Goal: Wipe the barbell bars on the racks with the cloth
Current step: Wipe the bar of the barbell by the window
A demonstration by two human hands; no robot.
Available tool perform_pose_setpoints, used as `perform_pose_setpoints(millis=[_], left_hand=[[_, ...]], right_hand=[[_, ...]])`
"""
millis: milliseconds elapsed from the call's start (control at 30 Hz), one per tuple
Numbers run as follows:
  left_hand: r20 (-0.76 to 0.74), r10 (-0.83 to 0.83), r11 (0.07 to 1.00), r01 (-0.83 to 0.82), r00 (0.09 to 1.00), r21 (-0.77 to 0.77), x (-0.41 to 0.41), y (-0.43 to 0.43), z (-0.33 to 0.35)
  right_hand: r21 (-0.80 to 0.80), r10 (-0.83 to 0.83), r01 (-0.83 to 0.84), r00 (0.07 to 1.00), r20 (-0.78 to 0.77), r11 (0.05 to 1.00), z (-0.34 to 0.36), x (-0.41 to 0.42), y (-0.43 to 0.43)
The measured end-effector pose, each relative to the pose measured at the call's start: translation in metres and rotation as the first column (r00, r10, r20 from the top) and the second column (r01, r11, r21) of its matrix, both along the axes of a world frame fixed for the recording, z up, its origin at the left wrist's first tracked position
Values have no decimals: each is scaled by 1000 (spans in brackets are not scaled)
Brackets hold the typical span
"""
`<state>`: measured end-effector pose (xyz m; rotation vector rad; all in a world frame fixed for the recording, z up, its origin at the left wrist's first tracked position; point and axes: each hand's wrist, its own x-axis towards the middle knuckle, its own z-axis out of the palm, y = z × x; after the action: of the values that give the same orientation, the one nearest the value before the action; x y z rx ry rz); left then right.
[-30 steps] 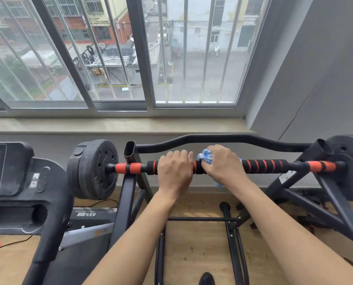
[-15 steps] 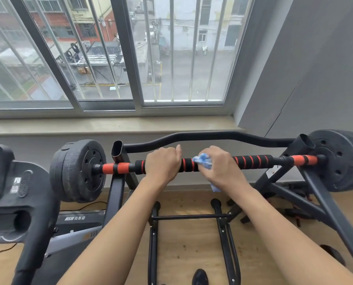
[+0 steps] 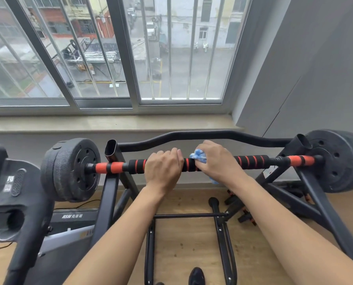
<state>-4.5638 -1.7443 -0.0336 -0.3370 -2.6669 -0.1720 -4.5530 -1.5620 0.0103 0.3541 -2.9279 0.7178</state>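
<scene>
A barbell bar (image 3: pixel 251 161) with black and orange foam grips lies across a black rack (image 3: pixel 110 182), with black weight plates at the left end (image 3: pixel 71 169) and the right end (image 3: pixel 338 161). My left hand (image 3: pixel 163 167) is wrapped over the bar near its middle. Just to its right, my right hand (image 3: pixel 218 161) presses a blue cloth (image 3: pixel 198 156) against the bar. Most of the cloth is hidden under the hand; a bit hangs below the wrist.
A black treadmill (image 3: pixel 17 202) stands at the left, close to the left plate. A curved black bar (image 3: pixel 192 135) runs behind the barbell below the window sill (image 3: pixel 110 123). A grey wall (image 3: pixel 315 79) is at the right. The rack's floor frame (image 3: pixel 223 233) rests on wooden flooring.
My right hand with the cloth has slid a short way along the bar, away from the left hand. The left hand keeps its grip. The camera view has shifted.
</scene>
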Motion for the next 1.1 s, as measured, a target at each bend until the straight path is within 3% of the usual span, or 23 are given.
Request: perform_pose_setpoints(millis=[133,200,267,300,367,433,500,600,700,833,900,967,1100], left_hand=[[315,11,993,27,949,-116,-13,-2,23],[461,-34,990,92,886,-103,-25,-2,31],[574,-10,998,41,819,-41,-32,0,34],[560,13,1000,-14,828,-3,-32,2,34],[344,76,993,-101,936,56,-19,5,24],[130,59,997,-66,990,50,1,3,9],[14,5,998,-6,1000,63,7,0,-5],[56,-2,999,-1,998,42,0,0,1],[257,6,1000,0,967,-25,-9,2,16],[502,-24,999,8,864,35,-27,0,29],[452,16,1000,-25,892,15,-27,1,26],[278,56,997,-38,959,-72,-15,4,18],[94,3,1000,-1,996,-19,5,4,-2]], right_hand=[[-32,55,-55,999,1,998,1,1,4],[-61,72,-72,997,0,996,-1,3,7],[-75,75,-76,997,-13,994,-2,3,8],[-71,71,-72,997,-22,995,-3,3,8],[-47,51,-52,998,-31,998,-5,2,6],[-25,20,-22,999,-43,999,-6,2,2],[-14,-16,15,998,-55,1000,-7,2,-2],[3,-43,44,997,-66,999,-7,3,-5],[20,-41,43,996,-75,999,-8,6,-5],[53,-24,29,995,-93,998,-11,8,-4],[50,-21,26,996,-86,998,-11,8,-2],[46,-33,37,997,-74,998,-8,4,-2],[61,-83,86,995,-50,994,-4,-2,-7]])
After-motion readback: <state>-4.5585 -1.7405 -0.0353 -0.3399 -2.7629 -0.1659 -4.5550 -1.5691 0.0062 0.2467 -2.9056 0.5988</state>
